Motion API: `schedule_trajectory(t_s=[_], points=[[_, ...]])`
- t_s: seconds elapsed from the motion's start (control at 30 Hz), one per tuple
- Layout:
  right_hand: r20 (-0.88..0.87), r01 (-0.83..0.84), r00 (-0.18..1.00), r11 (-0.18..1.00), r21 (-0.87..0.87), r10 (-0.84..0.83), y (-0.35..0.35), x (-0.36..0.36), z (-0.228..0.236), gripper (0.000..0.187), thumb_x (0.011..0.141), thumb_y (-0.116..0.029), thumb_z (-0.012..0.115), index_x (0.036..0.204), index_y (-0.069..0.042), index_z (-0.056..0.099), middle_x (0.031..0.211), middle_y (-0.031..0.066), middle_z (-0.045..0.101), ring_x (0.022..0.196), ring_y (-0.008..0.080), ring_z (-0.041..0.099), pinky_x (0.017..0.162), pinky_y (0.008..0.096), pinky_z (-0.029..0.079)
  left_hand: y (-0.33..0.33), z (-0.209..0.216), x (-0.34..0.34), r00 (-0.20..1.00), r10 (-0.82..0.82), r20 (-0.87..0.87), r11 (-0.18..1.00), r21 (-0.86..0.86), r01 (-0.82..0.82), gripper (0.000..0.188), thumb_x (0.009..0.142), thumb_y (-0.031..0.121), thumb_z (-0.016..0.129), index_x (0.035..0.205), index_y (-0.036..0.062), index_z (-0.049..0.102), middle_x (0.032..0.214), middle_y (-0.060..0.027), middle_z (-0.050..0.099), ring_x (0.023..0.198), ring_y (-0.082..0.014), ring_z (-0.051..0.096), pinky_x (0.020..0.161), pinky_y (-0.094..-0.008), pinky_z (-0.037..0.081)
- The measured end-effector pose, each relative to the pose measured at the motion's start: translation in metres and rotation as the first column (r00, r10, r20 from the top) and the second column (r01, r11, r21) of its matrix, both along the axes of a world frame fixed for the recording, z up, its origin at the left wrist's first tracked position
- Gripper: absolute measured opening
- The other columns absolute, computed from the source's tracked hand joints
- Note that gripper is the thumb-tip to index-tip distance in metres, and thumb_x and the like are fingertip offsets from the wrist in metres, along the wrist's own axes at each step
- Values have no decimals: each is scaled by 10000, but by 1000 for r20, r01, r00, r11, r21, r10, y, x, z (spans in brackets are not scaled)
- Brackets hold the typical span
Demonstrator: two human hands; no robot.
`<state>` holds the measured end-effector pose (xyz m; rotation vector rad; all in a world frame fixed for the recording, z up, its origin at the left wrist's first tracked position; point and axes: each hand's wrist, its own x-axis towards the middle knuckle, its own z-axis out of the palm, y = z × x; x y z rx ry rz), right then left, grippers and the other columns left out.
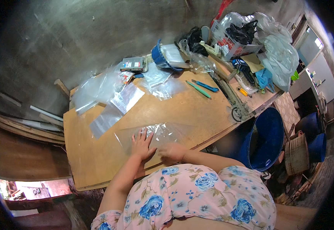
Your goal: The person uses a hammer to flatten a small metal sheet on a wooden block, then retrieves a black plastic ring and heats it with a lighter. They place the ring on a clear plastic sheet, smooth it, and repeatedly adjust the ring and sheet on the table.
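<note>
A smudged grey wall (pixel 78 42) rises behind the tan wooden counter (pixel 213 115); daylight brightens a low opening (pixel 40 189) at lower left, patterned flooring (pixel 286 109) showing right.

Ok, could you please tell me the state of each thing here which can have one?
Sheet, spread out, wrinkled
Left hand, open, palm down on sheet
Right hand, blurred, grip unclear
Basin, tilted, holding plastic
Crate, full
Barrel, open-topped
Blue cutter, lying down, blade unclear
</note>
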<state>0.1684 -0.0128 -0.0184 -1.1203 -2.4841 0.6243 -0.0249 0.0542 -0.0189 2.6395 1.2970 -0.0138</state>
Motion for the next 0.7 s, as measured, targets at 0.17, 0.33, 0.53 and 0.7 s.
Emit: schedule_trajectory(t_s=[0.17,0.33,0.53,0.7], points=[[69,-78,994,995,-70,83,41,-7,5,220,771,-183,527,945,-69,599,1076,113,562,1058,272,503,856,400,419,6,-9,-13,1000,-29,-8,1000,0,29,769,724,516,551,1350,128,327,1426,-114,256,1330,-302,181,1038,-562,88],[166,473,826,822,316,-539,79,33,7,283,849,-186,448,1066,-51,571,1315,147,390,1238,295,356,970,468,329,3,17,-3,999,-34,9,999,-33,34,784,697,441,576,1351,91,322,1439,-146,219,1334,-339,159,1030,-573,128],[-122,847,521,529,-52,-845,147,100,34,300,801,-191,503,1075,-109,596,1301,166,417,1226,364,350,999,530,263,2,25,1,1000,-21,1,998,-59,21,778,663,442,603,1335,128,367,1430,-179,218,1330,-360,156,1028,-576,122],[13,324,945,943,78,-326,118,56,-31,357,765,-222,549,1088,-74,579,1277,184,440,1233,333,352,1019,504,251,8,25,5,997,-64,36,996,-55,66,789,634,463,621,1315,131,401,1424,-189,228,1320,-373,176,1023,-575,116]])
